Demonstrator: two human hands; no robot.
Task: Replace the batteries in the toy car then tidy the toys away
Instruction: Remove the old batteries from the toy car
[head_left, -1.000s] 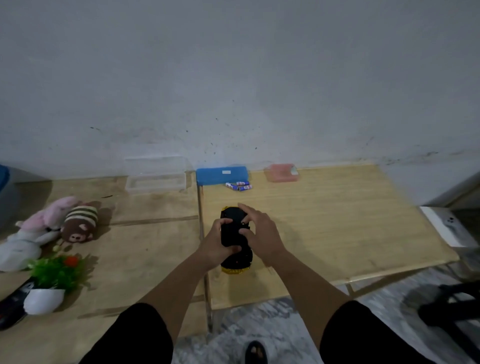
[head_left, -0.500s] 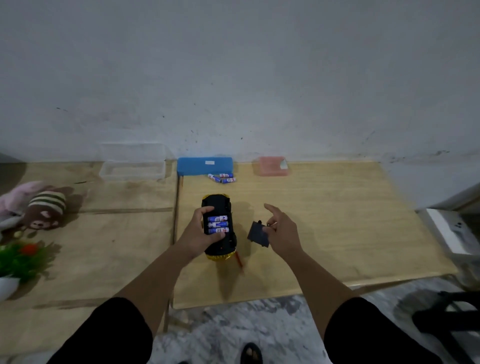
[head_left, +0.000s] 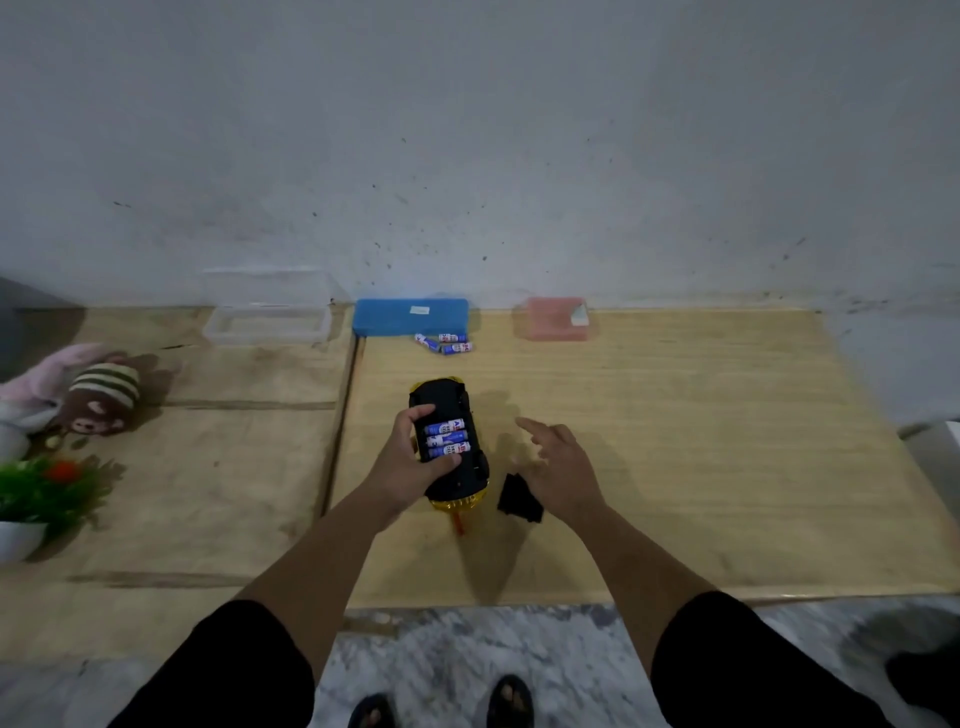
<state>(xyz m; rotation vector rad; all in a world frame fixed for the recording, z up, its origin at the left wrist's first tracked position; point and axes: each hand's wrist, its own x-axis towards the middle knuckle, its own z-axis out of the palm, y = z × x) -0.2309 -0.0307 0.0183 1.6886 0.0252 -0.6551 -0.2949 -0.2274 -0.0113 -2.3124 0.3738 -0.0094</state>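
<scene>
Since half a second ago the battery cover (head_left: 519, 498) leaves the right hand (head_left: 558, 467), whose grip now spreads empty beside the upturned toy car (head_left: 451, 447) on the worktop (head_left: 701, 441), left hand (head_left: 415, 462) clasping it, three batteries (head_left: 445, 440) inside, swapping and tidying remaining.

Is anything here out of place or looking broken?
Nothing looks broken. The toy car lies upside down under the left hand, its compartment open on three batteries. Its black cover lies loose beside the right hand, and spare batteries are scattered by the blue box.
</scene>
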